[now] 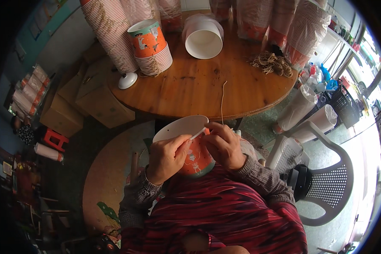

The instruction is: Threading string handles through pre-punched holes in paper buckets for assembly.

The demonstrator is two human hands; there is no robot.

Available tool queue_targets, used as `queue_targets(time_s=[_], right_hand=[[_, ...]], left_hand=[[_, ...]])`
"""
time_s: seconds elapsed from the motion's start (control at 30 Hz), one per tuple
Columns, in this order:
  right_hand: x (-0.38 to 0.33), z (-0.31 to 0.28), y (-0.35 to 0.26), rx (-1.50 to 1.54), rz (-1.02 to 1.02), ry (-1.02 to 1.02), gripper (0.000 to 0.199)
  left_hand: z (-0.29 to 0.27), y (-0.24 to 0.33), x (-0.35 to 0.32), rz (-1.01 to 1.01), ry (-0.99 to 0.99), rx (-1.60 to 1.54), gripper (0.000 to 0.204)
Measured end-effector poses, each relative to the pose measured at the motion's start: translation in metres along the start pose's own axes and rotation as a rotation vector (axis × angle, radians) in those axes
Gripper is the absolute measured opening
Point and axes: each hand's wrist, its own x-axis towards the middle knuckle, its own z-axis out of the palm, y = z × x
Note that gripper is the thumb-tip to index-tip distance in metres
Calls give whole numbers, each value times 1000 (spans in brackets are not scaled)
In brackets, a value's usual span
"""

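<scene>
A paper bucket (194, 158), orange with printed pale figures and white inside, rests tilted on my lap below the table edge. My left hand (168, 155) is closed on its near rim, thumb and fingers pinching the white edge. On the right side of the rim, my right hand (225, 144) has its fingers pinched together. A thin beige cord (222, 99) runs from the tabletop down to the right hand's fingers; its lower end is hidden there. Small dark holes show in the bucket's inner wall.
On the wooden table (186, 91) stand tall stacks of striped buckets (110, 34), a white-mouthed bucket (204, 44) lying on its side, a cord bundle (273, 63) and a white lid (127, 80). A grey plastic chair (332, 186) is at right, cardboard boxes (99, 99) at left.
</scene>
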Motion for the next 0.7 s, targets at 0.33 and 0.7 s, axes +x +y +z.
queue_targets(time_s=[0.33,0.7], right_hand=[[13,-10,-1,270,93,-218,17],[31,-21,-20,107,-233,-398,18]], left_hand=[[-12,-16,3,-95,-160,-53,14],[-30,-22,0,17,-374,-238,17]])
